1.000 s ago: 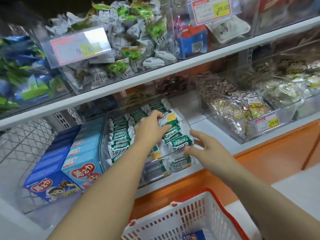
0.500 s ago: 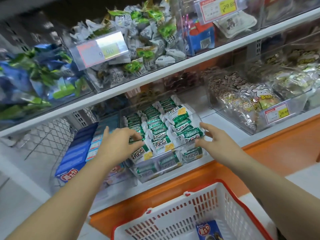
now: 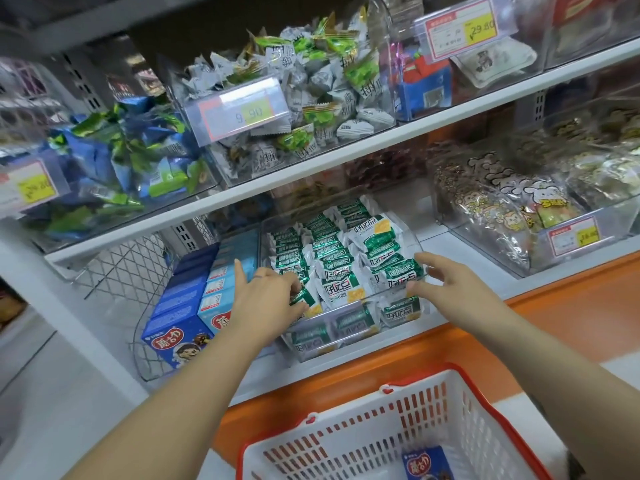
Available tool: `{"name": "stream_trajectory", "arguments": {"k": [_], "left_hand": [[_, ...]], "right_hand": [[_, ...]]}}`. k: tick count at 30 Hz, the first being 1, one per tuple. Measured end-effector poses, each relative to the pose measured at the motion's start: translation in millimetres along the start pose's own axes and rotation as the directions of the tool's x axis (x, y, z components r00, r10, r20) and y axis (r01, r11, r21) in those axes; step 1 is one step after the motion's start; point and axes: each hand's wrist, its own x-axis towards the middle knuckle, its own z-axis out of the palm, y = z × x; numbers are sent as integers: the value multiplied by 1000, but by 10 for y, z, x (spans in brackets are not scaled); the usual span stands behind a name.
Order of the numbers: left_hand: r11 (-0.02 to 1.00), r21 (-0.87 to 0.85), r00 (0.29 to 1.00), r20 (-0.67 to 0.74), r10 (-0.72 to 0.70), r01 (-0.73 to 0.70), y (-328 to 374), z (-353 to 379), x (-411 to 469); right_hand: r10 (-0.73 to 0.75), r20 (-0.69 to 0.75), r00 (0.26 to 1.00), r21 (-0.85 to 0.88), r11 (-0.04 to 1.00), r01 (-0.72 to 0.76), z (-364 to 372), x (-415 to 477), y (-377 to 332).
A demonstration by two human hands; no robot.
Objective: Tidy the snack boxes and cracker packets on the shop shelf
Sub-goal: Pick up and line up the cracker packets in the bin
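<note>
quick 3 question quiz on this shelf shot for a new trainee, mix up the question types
1. True or false: the white basket holds a blue box.
2. What stands directly left of the clear bin of green cracker packets? A: blue snack boxes. B: bagged cookies. C: a red tray.
3. Fill in: the upper-right price tag reads ___.
Key: 1 true; 2 A; 3 29.80
</note>
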Motion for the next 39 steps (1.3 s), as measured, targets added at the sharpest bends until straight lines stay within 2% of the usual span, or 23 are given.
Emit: {"name": "stream_trajectory", "arguments": {"k": [6,8,11,14,15,18,20,22,24,27,30,33,36,39], "left_hand": [[998,48,999,-21,39,-38,14,-87,-95],[1000,7,994,-110,14,-14,-11,-160,-136],[996,-92,950,-312,-28,-1,-59,-268,-258],[954,-277,887,-462,-30,-112,-7,-331,-404],[901,-397,891,-454,-26,-177,45,-360,-458],[641,-711,940,-337,50,-289,262,-451,-611],[520,-812,963,-252,95,-264,378,-467,-669],[443,-873,979,-183,92,-205,450,-433,-684],[353,-922,985,-129,112,-161,507,-415,-703],[336,-927,980,-120,157,-167,577,-445,-718],[356,-915,981,-171,87,-191,623,-510,-697],[371,-908,979,-205,8,-193,645,-528,-691],[276,-955,987,-139,-84,-112,701,-531,-709],[150,-988,995,-48,-91,-34,731,-527,-730]], "right_hand": [[7,-5,1000,8,1000,-7,-6,-10,8],[-26,-109,994,-30,999,22,-15,-32,-13],[-208,-265,941,-86,978,192,-33,-113,-116],[-293,-175,940,-4,955,297,-15,-258,-281],[-294,-100,951,53,952,300,8,-315,-325],[-301,69,951,151,946,288,87,-461,-370],[-301,89,950,225,935,275,100,-511,-376],[-305,89,948,328,908,262,71,-528,-380],[-308,86,948,360,896,258,34,-535,-371],[-358,86,930,211,919,334,-15,-539,-336],[-416,74,906,74,909,411,-44,-547,-329],[-472,55,880,59,881,469,-31,-559,-327],[-426,56,903,153,898,413,-26,-563,-318],[-365,90,927,200,918,342,-71,-541,-307]]}}
